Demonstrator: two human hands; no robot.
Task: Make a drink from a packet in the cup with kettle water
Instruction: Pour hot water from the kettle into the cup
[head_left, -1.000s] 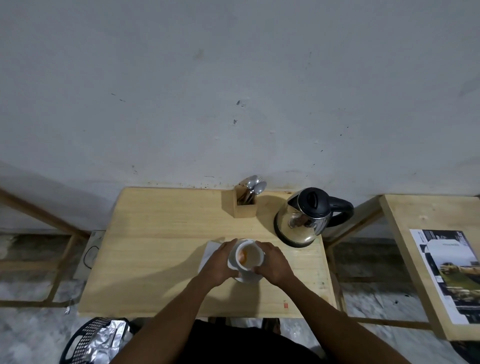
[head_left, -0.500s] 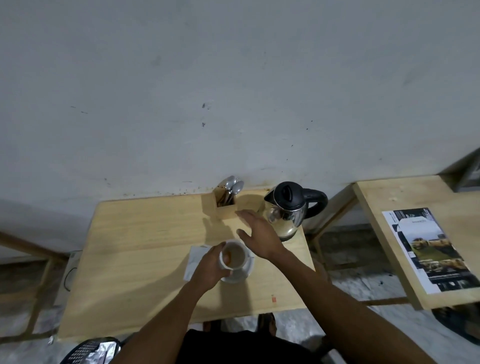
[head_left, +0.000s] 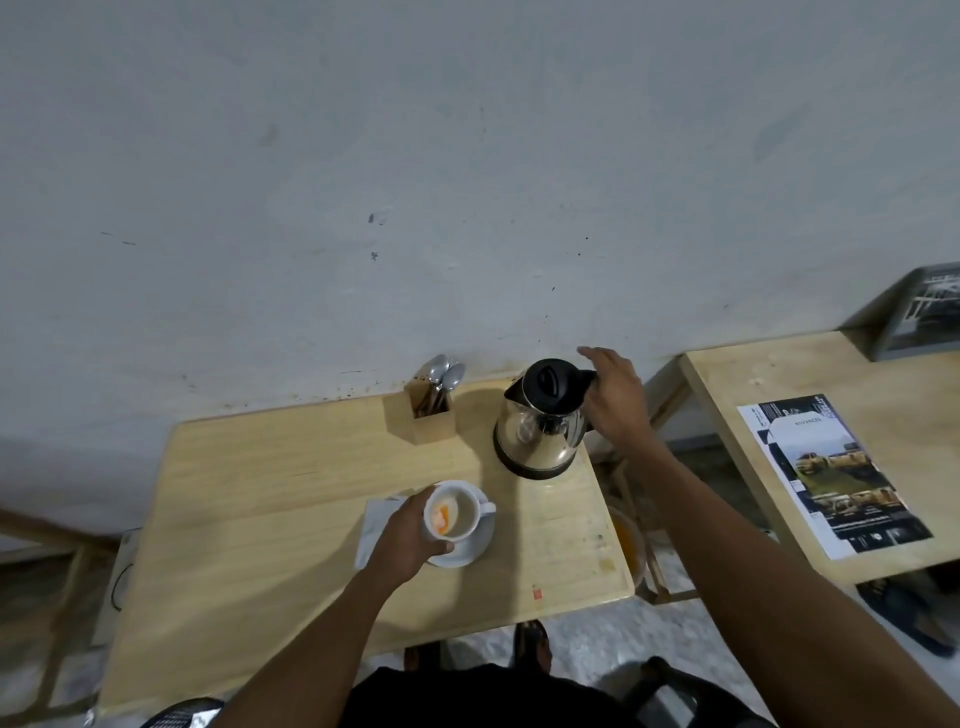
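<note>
Left grip (head_left: 410, 535) is clamped on the cup (head_left: 462, 512) - fingers curled round its left wall, thumb on the near side. The cup is left of the kettle (head_left: 540, 431) and nearer the person, well apart from it, over a white saucer (head_left: 470, 552). Can't tell whether the cup's base touches the saucer. The cup is white, with its handle pointing toward the kettle side. Inside is a small heap of orange powder (head_left: 441, 517) against the left inner wall, and the rest of the inside shows white.

A white paper napkin (head_left: 374, 519) lies under the saucer's left edge, flat on the bench (head_left: 270, 493).

The kettle is steel, its black lid (head_left: 549, 382) is down, and it sits on a black base at the bench's far right corner. Contents not visible. Right grip (head_left: 615, 402) is at the kettle's handle side, just right of the lid and covering the handle, with one finger stretched out over the top. Can't tell whether it's closed round the handle or only touching.

Just left of the kettle, by the wall, a wooden box (head_left: 431, 423) holds spoons (head_left: 445, 371), bowls up.

Right of the kettle, across a gap, a second bench (head_left: 727, 374) carries a printed leaflet (head_left: 831, 473) lying flat - a framed picture (head_left: 927, 312) leans on the wall behind it.
</note>
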